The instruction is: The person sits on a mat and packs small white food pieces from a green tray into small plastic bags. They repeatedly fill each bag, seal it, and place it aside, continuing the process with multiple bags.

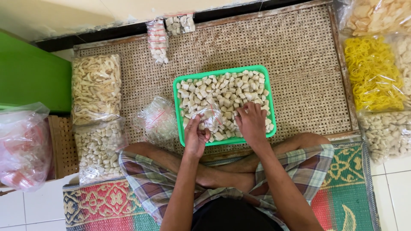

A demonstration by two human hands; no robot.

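A green plastic tray (178,112) rests on a woven rattan mat and is full of small pale cracker pieces (222,87). My left hand (195,137) grips the edge of a small clear plastic bag (208,115) held open over the tray's near side. My right hand (251,124) lies on the pieces at the tray's near right, fingers curled down into them, just beside the bag.
A pile of empty clear bags (157,121) lies left of the tray. Large bags of crackers (95,87) lie at left, filled small bags (158,40) at the back, yellow rings (372,72) and more crackers at right. My crossed legs sit on a patterned rug (107,201).
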